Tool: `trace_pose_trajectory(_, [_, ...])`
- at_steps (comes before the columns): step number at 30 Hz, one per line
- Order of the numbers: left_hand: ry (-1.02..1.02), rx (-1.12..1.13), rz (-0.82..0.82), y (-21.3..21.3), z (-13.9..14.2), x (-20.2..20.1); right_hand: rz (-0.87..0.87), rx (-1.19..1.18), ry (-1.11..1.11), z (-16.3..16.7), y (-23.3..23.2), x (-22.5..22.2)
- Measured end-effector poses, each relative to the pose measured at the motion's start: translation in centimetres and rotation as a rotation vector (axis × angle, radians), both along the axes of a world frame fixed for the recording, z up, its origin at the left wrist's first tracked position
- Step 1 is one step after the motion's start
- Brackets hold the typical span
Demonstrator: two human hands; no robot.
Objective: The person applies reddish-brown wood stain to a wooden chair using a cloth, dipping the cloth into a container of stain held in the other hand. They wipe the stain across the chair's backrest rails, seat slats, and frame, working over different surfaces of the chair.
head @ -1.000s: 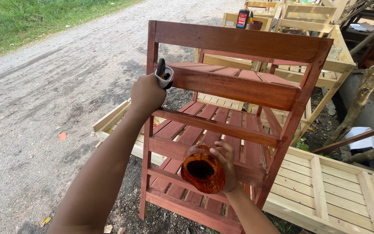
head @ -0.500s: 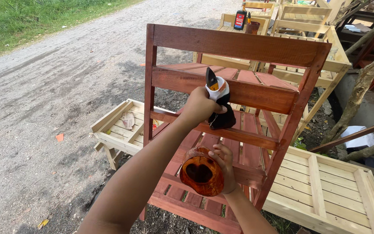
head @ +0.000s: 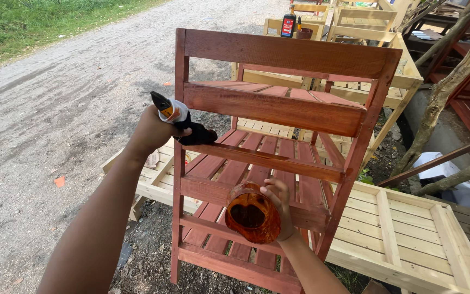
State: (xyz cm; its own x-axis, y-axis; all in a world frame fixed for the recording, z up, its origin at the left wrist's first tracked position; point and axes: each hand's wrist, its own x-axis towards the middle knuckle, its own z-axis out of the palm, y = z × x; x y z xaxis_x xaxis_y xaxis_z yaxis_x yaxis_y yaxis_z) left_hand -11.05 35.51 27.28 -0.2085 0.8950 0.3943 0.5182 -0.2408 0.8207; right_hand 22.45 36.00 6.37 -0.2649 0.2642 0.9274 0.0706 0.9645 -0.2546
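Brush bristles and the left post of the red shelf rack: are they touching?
Touching. In the head view the left hand presses the brush so its dark bristles lie against the rack's left post, beside the slat, with no gap visible.

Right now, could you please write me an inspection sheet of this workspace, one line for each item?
Surface: gravel ground, grass along the far edge.
Job's things: red-stained wooden rack standing upright; paintbrush with dark bristles at its left post; orange container of stain, held in front of the lower slats.
Clutter: unpainted wooden frames lying beside the rack; a bottle on unpainted furniture behind.
Grippers: left hand grips the paintbrush; right hand holds the orange container.
Cables: nothing seen.
Surroundings: branches at right, outdoors in daylight.
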Motion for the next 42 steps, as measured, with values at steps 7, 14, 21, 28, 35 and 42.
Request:
trace_pose_trajectory(7, [-0.058, -0.001, -0.242, 1.8, -1.2, 11.0, -0.029, -0.006, -0.002, -0.1, -0.1, 0.9])
trace_pose_trajectory(14, [0.046, -0.065, -0.554, 4.4, 0.9, 22.8, 0.089, -0.103, 0.034, -1.2, -0.6, 1.8])
trace_pose_trajectory(21, [0.251, 0.030, -0.640, 5.1, 1.3, 29.9, 0.104, -0.168, 0.041, -2.2, -1.1, 3.2])
trace_pose_trajectory(28, [0.183, -0.135, -0.558, 5.7, 1.7, 21.9, 0.026, -0.035, -0.012, -1.1, -1.2, 4.0])
trace_pose_trajectory(35, [0.096, 0.040, -0.680, 5.3, 0.0, 26.1, 0.100, -0.120, 0.029, -2.8, -0.4, 4.1])
trace_pose_trajectory(42, [0.078, 0.065, -0.737, 5.6, 0.6, 31.0, 0.099, -0.174, 0.053, -3.4, -0.1, 5.0])
